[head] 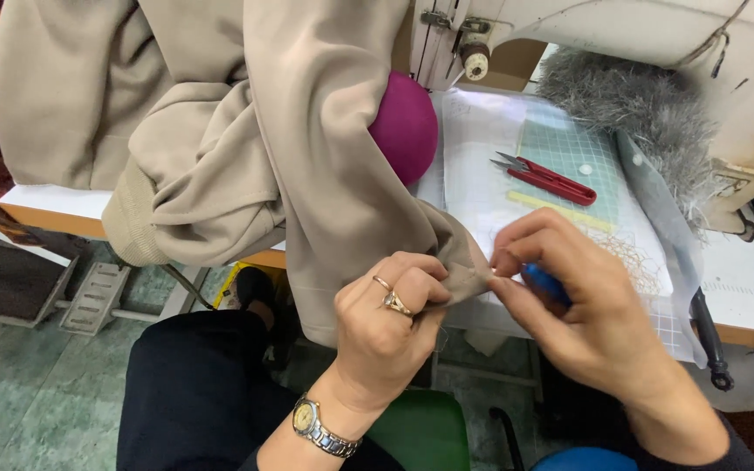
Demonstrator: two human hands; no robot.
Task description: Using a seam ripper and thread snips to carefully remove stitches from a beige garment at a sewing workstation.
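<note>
Beige garment (246,131) hangs off the front edge of the sewing table (743,288), bulk piled at upper left, one ribbed cuff (133,222) drooping below the table edge. A narrow corner of the cloth is drawn out to the right, over the person's lap.

Head view, hands: left hand (390,327) pinches that corner between thumb and fingers, closed on the cloth. Two rings on the fingers, a metal wristwatch (320,427) on the wrist. Right hand (591,310) meets it at the tip of the corner, fingertips pressed together on the fabric edge. A small blue tool (544,283) sits tucked inside the right palm; its working end is hidden, so what it is cannot be told. Both hands are together, touching at the cloth.

Head view, table: red thread snips (547,179) lie on a green gridded mat (573,161), well apart from the hands. A yellow strip (560,212) lies just below the snips. Loose thread tangle (630,257) near the right hand. Magenta round cushion (405,126) is half covered by the garment. Grey fuzzy fabric (639,109) rests beside the white sewing machine (656,35) at upper right.

Below: dark trousers, green tiled floor, a foot pedal (98,296) at left.
</note>
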